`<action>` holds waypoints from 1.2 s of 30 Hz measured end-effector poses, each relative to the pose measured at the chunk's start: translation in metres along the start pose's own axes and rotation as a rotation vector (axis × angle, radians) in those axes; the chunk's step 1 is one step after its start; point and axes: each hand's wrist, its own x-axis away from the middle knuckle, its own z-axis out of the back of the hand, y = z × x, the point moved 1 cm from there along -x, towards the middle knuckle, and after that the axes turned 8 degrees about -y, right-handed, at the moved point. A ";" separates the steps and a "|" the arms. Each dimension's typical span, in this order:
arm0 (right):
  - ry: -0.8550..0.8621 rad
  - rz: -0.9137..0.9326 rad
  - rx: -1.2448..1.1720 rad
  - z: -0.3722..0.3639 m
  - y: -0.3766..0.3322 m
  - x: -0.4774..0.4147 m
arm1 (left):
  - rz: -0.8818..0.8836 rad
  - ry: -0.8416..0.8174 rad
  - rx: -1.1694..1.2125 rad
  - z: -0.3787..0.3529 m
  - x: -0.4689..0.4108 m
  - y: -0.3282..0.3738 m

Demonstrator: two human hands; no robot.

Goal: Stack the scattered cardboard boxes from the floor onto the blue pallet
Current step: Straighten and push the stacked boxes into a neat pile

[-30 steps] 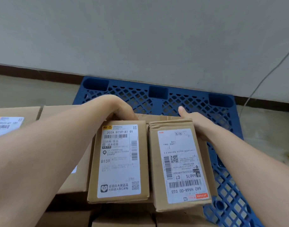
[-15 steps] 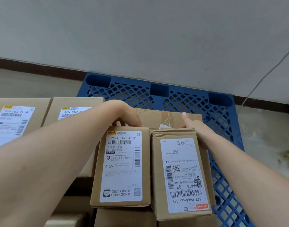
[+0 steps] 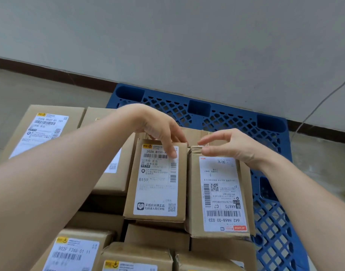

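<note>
**A:** Where is the left grip (image 3: 158, 132)?

**B:** At the far end of the B159 box (image 3: 158, 184). Its fingers (image 3: 172, 151) are fairly straight, their tips rest on the label, and they curl round nothing.

**A:** And the right grip (image 3: 234, 147)?

**B:** Just beside it, over the far end of the C7 box (image 3: 220, 194). The fingers are loosely bent with the thumb held apart, and nothing is held. Whether the lower fingers touch the cardboard, I cannot tell.

**A:** How do the two boxes lie?

**B:** Flat, labels up, side by side with their long edges touching — B159 box on the left, C7 box on the right. They sit on top of other boxes stacked over the pallet (image 3: 236, 122).

**A:** Further out?

**B:** A lower box (image 3: 44, 128) shows beyond the left forearm, and another (image 3: 75, 251) lies near the bottom edge. The pallet's blue lattice is bare behind and to the right — it stands against the wall (image 3: 167, 36). A thin cable (image 3: 324, 100) runs down the wall on the right.
</note>
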 end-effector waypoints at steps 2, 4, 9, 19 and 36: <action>0.006 -0.033 0.026 -0.001 0.001 0.001 | 0.006 0.030 0.003 -0.006 -0.002 0.002; 0.010 -0.040 0.012 0.000 0.004 0.004 | -0.009 0.050 0.028 -0.012 -0.005 0.005; 0.025 -0.075 0.112 0.003 0.002 0.013 | -0.057 0.140 0.067 -0.020 -0.004 0.007; 0.109 0.228 0.340 -0.065 -0.127 -0.081 | 0.092 0.805 0.166 0.037 0.086 -0.123; 0.076 -0.112 0.548 -0.124 -0.149 -0.158 | 0.234 0.455 -0.056 0.040 0.114 -0.230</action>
